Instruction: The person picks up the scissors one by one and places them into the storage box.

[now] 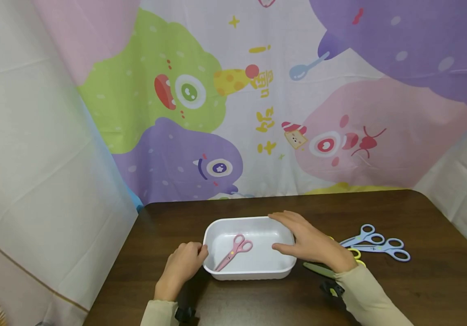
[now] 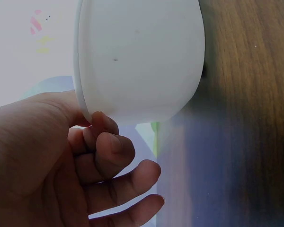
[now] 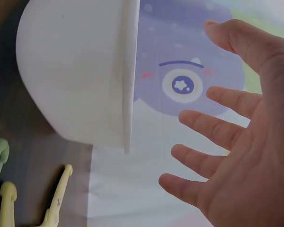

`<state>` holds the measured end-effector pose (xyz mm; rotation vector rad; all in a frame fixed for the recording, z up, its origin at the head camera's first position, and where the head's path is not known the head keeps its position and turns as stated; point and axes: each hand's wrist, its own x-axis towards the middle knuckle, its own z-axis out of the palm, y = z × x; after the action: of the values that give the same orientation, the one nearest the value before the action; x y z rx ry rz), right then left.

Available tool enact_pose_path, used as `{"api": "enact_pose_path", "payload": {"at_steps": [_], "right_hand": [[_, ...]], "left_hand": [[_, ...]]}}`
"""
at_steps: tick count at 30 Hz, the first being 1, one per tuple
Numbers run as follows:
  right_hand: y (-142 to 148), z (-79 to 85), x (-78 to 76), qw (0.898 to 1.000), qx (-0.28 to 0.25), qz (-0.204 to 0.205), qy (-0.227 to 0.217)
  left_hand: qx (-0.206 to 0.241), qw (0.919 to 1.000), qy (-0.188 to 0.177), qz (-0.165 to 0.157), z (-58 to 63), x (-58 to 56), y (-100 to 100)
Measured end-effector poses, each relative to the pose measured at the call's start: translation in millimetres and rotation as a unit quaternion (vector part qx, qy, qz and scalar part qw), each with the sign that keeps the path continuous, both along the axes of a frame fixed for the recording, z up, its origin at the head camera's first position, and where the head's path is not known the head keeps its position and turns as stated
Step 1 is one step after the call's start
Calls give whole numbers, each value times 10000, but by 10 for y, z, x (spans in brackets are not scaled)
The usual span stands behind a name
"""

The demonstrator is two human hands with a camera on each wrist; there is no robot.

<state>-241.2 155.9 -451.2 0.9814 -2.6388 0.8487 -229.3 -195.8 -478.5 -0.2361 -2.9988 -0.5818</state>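
Observation:
A white plastic tub (image 1: 249,274) stands on the table with pink scissors (image 1: 233,253) lying inside, their blades toward the front left. My left hand (image 1: 182,265) pinches the tub's left rim; in the left wrist view the thumb is inside and the index finger outside, while the other fingers of the hand (image 2: 47,161) hang loosely bent. Over the tub's right end hovers my right hand (image 1: 312,242), fingers spread. In the right wrist view this hand (image 3: 246,146) holds nothing and is apart from the tub's wall (image 3: 80,71).
To the right, partly under my right forearm, lie several more scissors: blue ones (image 1: 392,249), yellow ones (image 1: 355,253) and a green pair (image 1: 319,270). A printed cloth (image 1: 266,176) hangs behind the brown table (image 1: 429,290), and white cloth (image 1: 54,158) hangs at the left.

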Motion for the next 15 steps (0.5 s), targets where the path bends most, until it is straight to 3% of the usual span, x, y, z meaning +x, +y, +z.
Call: {"api": "enact_pose_path", "payload": {"at_steps": [15], "right_hand": [[256, -49, 18, 9978, 3, -390, -528]], "left_hand": [[-25, 10000, -29, 33, 11, 2, 8]]}}
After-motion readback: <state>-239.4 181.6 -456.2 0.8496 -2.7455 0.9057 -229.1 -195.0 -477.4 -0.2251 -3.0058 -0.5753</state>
